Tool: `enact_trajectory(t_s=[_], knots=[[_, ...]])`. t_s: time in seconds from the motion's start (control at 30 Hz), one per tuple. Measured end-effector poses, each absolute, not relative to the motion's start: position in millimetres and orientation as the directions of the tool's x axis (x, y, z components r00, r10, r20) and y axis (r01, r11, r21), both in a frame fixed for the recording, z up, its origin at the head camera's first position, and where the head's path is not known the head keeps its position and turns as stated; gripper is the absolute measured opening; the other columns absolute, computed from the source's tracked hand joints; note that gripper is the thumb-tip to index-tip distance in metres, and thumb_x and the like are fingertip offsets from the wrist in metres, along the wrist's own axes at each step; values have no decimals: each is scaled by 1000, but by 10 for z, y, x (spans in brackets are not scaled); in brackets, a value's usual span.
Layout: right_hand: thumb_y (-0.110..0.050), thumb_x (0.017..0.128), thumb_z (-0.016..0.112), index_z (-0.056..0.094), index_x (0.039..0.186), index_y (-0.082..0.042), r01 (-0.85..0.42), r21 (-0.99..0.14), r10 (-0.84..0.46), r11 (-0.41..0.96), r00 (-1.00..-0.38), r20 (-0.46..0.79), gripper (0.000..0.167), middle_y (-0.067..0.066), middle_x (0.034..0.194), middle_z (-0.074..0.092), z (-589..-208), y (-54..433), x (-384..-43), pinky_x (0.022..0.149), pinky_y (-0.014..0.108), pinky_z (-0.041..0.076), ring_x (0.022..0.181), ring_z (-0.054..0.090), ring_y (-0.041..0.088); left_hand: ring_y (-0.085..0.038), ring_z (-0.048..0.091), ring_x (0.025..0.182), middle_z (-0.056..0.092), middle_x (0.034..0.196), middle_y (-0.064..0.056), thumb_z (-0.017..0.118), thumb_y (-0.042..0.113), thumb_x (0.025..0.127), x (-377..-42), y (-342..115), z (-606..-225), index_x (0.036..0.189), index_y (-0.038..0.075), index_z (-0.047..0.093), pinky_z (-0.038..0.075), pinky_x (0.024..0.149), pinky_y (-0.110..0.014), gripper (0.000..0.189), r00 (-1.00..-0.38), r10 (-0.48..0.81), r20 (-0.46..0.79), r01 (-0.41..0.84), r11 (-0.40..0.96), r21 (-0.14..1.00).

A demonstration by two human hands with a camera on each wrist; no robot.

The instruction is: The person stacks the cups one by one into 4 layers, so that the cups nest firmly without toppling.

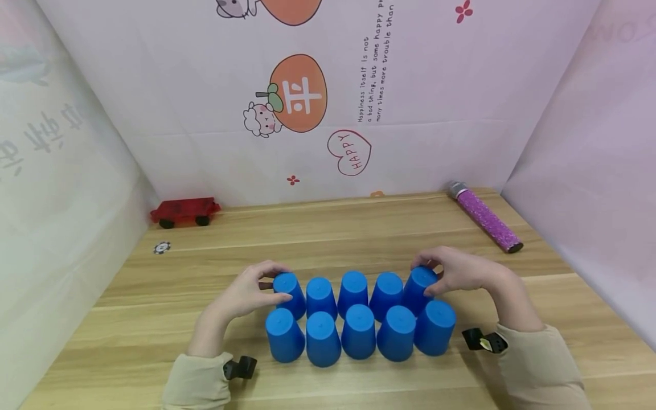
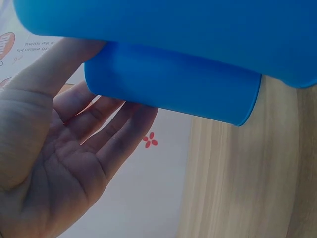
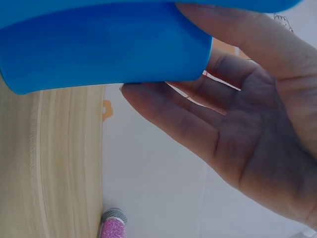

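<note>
Several blue cups stand upside down in two rows on the wooden table. At the back row's left end, my left hand [image 1: 253, 288] holds a blue cup [image 1: 290, 302], thumb on its near side and fingers behind. My right hand [image 1: 456, 272] likewise grips the blue cup [image 1: 416, 291] at the back row's right end. In the left wrist view, a nearer cup [image 2: 163, 25] partly covers the held one [image 2: 168, 82]. The right wrist view shows fingertips [image 3: 136, 94] against the far side of the held cup [image 3: 109, 49]. Front-row cups [image 1: 323, 341] stand just before both hands.
A red toy car [image 1: 185, 210] sits at the table's back left, with a poker chip [image 1: 162, 247] before it. A glittery pink microphone [image 1: 487, 219] lies at the back right. Printed white cloth [image 1: 420, 142] walls off the back and sides.
</note>
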State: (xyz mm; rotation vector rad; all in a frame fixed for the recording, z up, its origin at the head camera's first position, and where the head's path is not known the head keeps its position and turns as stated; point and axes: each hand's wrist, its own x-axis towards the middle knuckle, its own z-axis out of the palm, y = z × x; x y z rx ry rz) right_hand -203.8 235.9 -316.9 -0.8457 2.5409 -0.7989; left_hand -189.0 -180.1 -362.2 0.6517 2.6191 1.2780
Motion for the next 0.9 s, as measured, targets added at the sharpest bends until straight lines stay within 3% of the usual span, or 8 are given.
enact_trajectory(t_s=[0.47,0.9], knots=[[-17,81,73,57,117,1,-435,-598,-614,673,-780,-123,43,15,111,64,-3162,2403,-2122,80,43,57,104,60,33,-27,57,111,62,118,-8,74,28,81,-1916,-1811,-3623,120,11,59,51,94,-46,45,-886,462,44,312,523,793],[-17,83,71,56,120,0,-485,-540,-628,689,-771,-109,43,18,117,62,-3118,2347,-2468,85,49,54,110,57,40,-27,57,111,61,118,-8,74,29,81,-1918,-1840,-3630,120,11,59,51,94,-45,46,-886,460,48,313,521,794]])
